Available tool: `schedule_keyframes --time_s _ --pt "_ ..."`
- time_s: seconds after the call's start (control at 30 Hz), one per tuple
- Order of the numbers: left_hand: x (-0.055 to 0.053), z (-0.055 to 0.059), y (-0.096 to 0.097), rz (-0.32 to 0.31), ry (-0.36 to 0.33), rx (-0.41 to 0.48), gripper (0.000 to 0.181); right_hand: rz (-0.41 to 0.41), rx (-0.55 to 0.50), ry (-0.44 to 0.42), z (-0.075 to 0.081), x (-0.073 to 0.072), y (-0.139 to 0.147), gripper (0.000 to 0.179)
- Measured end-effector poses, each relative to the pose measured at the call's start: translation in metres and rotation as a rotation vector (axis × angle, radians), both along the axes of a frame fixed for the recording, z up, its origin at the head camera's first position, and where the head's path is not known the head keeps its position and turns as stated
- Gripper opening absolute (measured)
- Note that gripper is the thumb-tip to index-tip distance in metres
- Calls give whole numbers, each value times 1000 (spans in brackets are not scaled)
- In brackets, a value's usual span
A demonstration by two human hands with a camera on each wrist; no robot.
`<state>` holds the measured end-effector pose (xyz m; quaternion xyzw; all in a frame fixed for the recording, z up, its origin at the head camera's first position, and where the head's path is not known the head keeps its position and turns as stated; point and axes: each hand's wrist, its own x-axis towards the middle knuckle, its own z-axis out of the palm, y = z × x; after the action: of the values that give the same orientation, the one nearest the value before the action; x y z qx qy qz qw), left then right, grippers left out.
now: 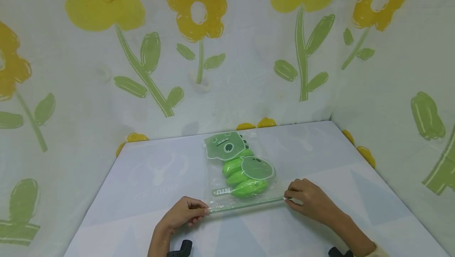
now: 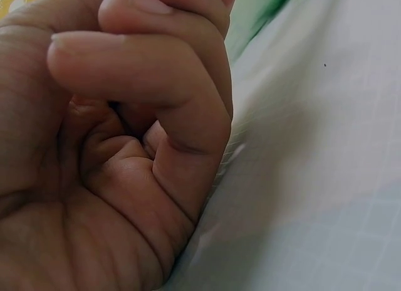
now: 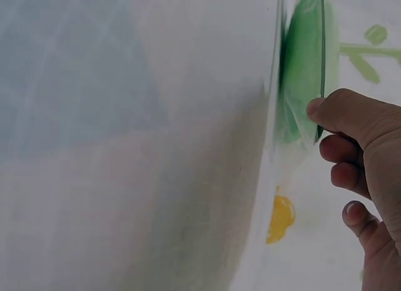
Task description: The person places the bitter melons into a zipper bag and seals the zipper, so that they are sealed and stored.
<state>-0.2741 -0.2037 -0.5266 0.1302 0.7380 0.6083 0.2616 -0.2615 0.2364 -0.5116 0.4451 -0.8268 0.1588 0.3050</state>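
Note:
A clear zip bag (image 1: 217,174) with printed green cartoon shapes lies on the table, its green sealing strip (image 1: 245,204) along the near edge. Inside sit several bright green, plump, elongated pieces (image 1: 249,188). My left hand (image 1: 186,211) pinches the strip's left end between thumb and fingers. At the other end, my right hand (image 1: 309,199) pinches the corner. The right wrist view shows my thumb and finger on the strip's end, the green contents behind. In the left wrist view my fingers (image 2: 182,84) are curled, and their pinching tips are mostly hidden.
The table (image 1: 142,209) has a pale cover with blue triangles and a faint deer-head print. White cloth (image 1: 241,71) with yellow flowers hangs behind it and at both sides. Dark wrist straps (image 1: 181,249) show at the lower edge.

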Motion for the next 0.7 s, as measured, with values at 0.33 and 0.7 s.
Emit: schedule_keyframes --time_s 0.33,0.7 --pt "0 -1 -1 -11 18 -5 25 1 4 -8 2 1 4 30" --pt "3 -3 -6 -32 23 -68 28 -106 -20 -71 1 6 22 10"
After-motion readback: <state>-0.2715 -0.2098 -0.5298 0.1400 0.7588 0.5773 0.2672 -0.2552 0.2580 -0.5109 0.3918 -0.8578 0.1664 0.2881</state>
